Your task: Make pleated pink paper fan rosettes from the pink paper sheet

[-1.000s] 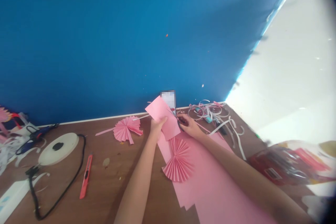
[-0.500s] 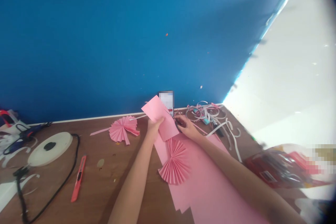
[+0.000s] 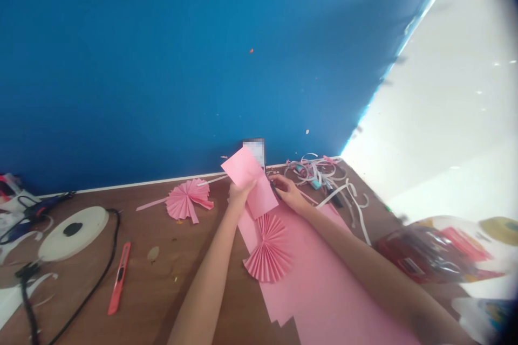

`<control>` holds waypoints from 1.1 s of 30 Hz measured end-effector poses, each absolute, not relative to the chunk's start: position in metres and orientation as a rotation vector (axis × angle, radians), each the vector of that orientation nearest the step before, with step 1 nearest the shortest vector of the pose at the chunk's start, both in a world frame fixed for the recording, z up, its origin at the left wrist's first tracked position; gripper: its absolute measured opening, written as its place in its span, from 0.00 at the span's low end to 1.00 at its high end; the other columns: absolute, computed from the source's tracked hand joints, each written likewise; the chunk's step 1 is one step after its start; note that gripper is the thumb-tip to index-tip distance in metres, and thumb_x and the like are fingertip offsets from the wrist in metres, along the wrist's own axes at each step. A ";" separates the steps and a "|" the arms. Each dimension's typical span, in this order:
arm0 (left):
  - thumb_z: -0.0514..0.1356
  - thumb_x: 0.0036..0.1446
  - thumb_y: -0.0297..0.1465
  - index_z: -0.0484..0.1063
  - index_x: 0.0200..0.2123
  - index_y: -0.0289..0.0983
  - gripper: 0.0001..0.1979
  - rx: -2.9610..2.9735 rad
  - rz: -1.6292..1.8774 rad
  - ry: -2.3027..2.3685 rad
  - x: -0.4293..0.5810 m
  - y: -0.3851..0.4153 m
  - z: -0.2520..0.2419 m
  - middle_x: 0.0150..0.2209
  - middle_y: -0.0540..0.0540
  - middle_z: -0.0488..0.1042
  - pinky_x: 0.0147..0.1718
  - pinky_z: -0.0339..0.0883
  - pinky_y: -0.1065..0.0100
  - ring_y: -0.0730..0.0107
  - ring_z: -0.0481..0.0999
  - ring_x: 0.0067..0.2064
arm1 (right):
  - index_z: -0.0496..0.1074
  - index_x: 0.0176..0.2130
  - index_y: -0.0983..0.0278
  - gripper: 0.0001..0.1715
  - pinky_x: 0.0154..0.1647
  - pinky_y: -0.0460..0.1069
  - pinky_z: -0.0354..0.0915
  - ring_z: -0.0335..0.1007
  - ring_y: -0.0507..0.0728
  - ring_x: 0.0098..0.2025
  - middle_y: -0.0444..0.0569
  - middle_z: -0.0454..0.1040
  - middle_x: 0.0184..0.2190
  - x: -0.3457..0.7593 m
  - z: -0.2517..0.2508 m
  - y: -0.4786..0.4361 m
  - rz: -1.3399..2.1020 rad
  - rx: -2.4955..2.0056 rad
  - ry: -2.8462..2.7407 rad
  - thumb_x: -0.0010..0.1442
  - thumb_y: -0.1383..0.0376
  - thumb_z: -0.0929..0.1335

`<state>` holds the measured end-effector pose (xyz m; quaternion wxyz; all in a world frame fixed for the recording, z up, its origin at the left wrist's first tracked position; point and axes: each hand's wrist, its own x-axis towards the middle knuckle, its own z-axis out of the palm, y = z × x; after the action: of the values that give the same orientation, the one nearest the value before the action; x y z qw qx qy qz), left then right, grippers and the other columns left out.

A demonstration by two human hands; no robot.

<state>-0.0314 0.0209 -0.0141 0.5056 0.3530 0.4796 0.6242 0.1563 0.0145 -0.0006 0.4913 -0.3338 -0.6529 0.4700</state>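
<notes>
My left hand (image 3: 242, 192) is closed on the lower left side of a pink paper sheet (image 3: 263, 199), its thumb lying across the front. The sheet is raised and tilted, with a bend across it near the thumb. At the sheet's right edge, my right hand (image 3: 286, 190) is closed around dark-handled scissors (image 3: 275, 190); the blades are hidden. Just below the raised sheet lies a pleated pink paper fan (image 3: 268, 253). Under the fan and my right forearm spreads a large pink paper sheet (image 3: 324, 285) with a notched lower edge.
A second pink fan (image 3: 188, 200) lies left, and a red box cutter (image 3: 120, 278) nearer me. A white disc (image 3: 73, 233) with a black cable is far left. A phone (image 3: 254, 152) leans on the blue wall. Curled paper strips (image 3: 319, 175) and a plastic bag (image 3: 424, 256) lie right.
The view has shifted slightly. The raised sheet has tilted a little in my left hand and moved slightly right over the near fan. Both hands keep their hold.
</notes>
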 end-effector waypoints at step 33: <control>0.73 0.33 0.33 0.74 0.39 0.36 0.25 0.807 1.548 1.200 -0.034 0.022 -0.013 0.36 0.41 0.78 0.47 0.67 0.57 0.53 0.76 0.44 | 0.73 0.41 0.63 0.16 0.34 0.49 0.65 0.68 0.54 0.31 0.47 0.73 0.30 0.156 0.002 0.012 1.049 -0.921 -1.669 0.56 0.56 0.67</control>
<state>-0.0337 0.0219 -0.0131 0.4896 0.3322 0.4940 0.6371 0.1564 0.0119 0.0018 0.4647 -0.3748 -0.6793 0.4269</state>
